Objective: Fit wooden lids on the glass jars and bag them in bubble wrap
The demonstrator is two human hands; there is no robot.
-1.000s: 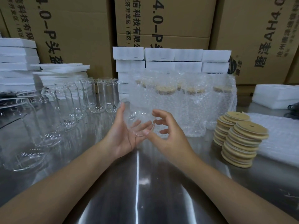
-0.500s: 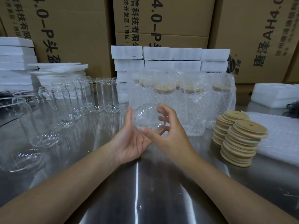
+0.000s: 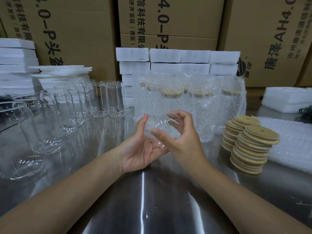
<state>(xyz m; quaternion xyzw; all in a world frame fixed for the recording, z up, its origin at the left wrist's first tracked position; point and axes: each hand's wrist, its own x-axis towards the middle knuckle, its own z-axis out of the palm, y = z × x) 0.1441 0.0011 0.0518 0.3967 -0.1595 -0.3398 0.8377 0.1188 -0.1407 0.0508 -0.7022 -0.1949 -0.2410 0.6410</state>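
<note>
Head view: we see one clear jar [image 3: 158,130] held off the counter [image 3: 152,200] between both hands, roughly over the counter's middle. The left hand [image 3: 140,149] lies palm up beneath it, fingers lightly curled under the glass and the thumb pressed up along its left side. The right hand [image 3: 182,141] grasps it from the right, fingers curled over the top and the thumb laid across the near side. The jar is tipped on its side, and its ribbed base seems to face us (the glass is so clear that we cannot be sure).

Empty jars [image 3: 108,102] stand upright in rows along the left edge and run back toward the far edge. Wrapped jars [image 3: 194,105], with pale lids showing through the bubbled film, stand in a cluster at the far edge, just behind the hands. Two leaning stacks of lids [image 3: 253,146] sit near the right edge, touching each other. Just beside them a flat pile of bubble wrap [image 3: 295,137] lies along the right edge.

White foam blocks [image 3: 179,56] are piled behind the wrapped jars. Foam sheets [image 3: 16,65] are stacked at the far left corner, with more of them at the far right corner. Printed cartons [image 3: 168,22] rise behind everything.
</note>
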